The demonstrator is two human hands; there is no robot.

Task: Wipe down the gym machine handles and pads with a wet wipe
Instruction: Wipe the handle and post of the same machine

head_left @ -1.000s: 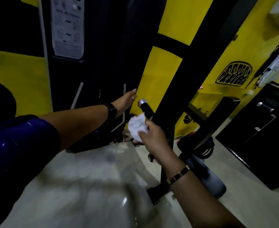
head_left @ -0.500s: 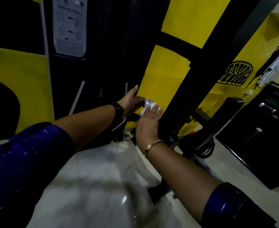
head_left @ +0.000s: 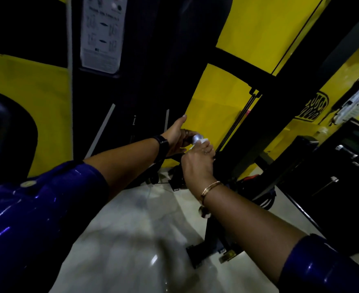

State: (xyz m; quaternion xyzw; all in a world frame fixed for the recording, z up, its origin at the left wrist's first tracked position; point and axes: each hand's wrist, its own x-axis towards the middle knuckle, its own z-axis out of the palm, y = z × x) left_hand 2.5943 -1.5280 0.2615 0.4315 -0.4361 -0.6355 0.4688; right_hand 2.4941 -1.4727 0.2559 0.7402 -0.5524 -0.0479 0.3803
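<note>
Wipe first: the wet wipe (head_left: 204,140) shows only as a small white crumpled tuft, nearly all of it buried under the right hand (head_left: 197,163). That tuft pokes out past the fingertips (head_left: 208,147) and touches the silver end cap (head_left: 196,137) of the handle (head_left: 190,138), on the cap's 4 o'clock side. The handle is a short dark bar with this rounded, shiny cap, sitting just off the view's centre toward 12 o'clock. The right hand's fingers are curled down over the wipe, gripping it against the handle from 5 o'clock. The left hand (head_left: 177,137) comes in from 9 o'clock and curls its fingers round the dark grip just behind the cap, thumb pointing up toward 12 o'clock. A black watch (head_left: 163,145) bands the left wrist and a gold bracelet (head_left: 210,188) the right; both arms wear glossy blue sleeves (head_left: 37,208). The black machine frame (head_left: 269,123) slants from 5 o'clock up to 1 o'clock, right beside the hands, against a yellow wall (head_left: 258,28). A pale instruction placard (head_left: 102,34), its print too blurred to read, hangs at 11 o'clock, and a shiny light floor (head_left: 132,229) fills 6 o'clock.
</note>
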